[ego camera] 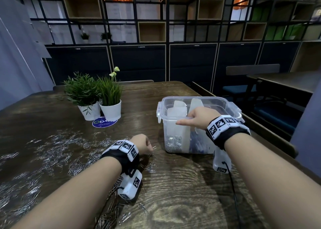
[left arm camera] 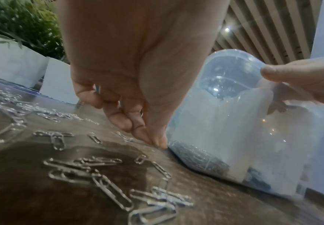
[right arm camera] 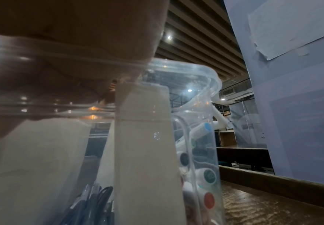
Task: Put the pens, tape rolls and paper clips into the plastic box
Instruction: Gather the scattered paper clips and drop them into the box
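The left hand hovers low over the dark wooden counter, its fingers drawn together in a pinch just beside the clear plastic box; whether a clip sits between them cannot be told. The right hand grips the box's near rim, thumb outside and fingers curled inside, steadying it. Loose silver wire paper clips lie scattered across the counter's left half, with a small heap already in the box's left compartment. In the right wrist view, pens and marker caps show behind white dividers; tape rolls cannot be made out. Probable risks: the thin clips lie flat and may slip from a fingertip pinch; interlocked clips may drag neighbours off; a push against the wall may slide the box. 2 white potted plants stand behind.
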{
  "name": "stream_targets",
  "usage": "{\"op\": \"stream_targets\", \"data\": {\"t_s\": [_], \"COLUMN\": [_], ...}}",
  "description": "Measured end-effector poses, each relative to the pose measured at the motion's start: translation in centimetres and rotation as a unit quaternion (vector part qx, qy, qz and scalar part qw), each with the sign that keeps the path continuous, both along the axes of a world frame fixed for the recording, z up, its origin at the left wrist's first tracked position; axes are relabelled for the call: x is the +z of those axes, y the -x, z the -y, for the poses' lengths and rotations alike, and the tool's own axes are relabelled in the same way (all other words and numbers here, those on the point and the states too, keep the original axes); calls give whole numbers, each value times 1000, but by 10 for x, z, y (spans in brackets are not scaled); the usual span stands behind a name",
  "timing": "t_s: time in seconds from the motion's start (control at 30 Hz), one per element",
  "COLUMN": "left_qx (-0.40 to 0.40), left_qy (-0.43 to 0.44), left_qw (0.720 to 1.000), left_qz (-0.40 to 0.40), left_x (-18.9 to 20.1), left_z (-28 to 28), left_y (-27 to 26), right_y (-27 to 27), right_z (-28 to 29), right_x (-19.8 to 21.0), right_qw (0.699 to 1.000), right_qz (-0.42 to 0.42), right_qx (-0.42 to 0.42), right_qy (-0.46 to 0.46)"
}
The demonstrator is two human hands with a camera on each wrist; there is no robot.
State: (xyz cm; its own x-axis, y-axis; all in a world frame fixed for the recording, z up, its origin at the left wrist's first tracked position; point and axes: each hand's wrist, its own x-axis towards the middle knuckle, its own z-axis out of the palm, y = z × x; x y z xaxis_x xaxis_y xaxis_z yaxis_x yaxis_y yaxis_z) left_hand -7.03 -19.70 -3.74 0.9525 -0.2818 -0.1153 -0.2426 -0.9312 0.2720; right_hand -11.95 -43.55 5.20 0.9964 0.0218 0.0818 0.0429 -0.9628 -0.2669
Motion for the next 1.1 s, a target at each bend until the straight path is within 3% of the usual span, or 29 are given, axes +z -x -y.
{"op": "stream_targets", "data": {"t_s": [0.13,0.47,0.6,0.73,0.8,1.1], "left_qx": [1,-11,-40,-125,-154,-147], "left_qy": [-45,-151,-135,8,36,-63], "left_qw": [998,988,990,991,986,987], "left_qz": [-36,-28,-23,-48,-56,-26], "left_x": [-5,-9,-3,2,1,-4], "left_z": [6,14,8,-3,-2,9], "left_y": [-3,0,6,7,13,8], "right_y": [0,-2,-5,-5,-4,-5], "right_z": [1,2,3,3,3,4], "right_x": [-1,-2,-5,-5,-5,-6], "right_qw": [1000,1000,1000,1000,1000,1000], "right_qz": [5,5,4,7,5,7], "right_qx": [2,0,-1,-2,-4,-8], "right_qy": [9,16,14,15,13,16]}}
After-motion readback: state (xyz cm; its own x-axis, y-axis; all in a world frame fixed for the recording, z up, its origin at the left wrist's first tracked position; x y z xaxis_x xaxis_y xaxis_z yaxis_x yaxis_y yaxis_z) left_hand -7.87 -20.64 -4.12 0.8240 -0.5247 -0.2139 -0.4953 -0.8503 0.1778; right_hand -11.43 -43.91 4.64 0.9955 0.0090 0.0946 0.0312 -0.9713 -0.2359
